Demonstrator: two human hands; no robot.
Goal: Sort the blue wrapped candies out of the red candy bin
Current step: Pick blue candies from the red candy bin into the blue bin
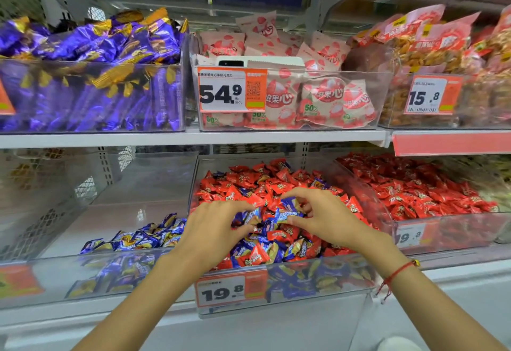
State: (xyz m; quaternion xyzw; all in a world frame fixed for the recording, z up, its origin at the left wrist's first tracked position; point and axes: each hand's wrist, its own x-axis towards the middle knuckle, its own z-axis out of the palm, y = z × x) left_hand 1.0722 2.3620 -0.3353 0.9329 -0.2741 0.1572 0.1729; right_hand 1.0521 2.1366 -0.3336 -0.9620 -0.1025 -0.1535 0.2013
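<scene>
A: Progress? Blue candies (pixel 287 251) remain plentiful in the red candy bin (pixel 287 281), front half.

B: Partway. Small blue pile (pixel 138 236) left of it. Left hand (pixel 213 229) and right hand (pixel 323 212) fingers each pinch blue wrappers.

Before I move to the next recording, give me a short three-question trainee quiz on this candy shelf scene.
1. True or false: both hands are in the middle bin on the lower shelf.
2. Which bin already holds a small pile of only blue candies: A) lower left, B) lower right, C) upper middle?
3. Fill in: the price tag on the front of the middle lower bin reads ____.

Key
1. True: the left hand and right hand each pinch blue candies among the red candies.
2. A.
3. 19.8.
</scene>
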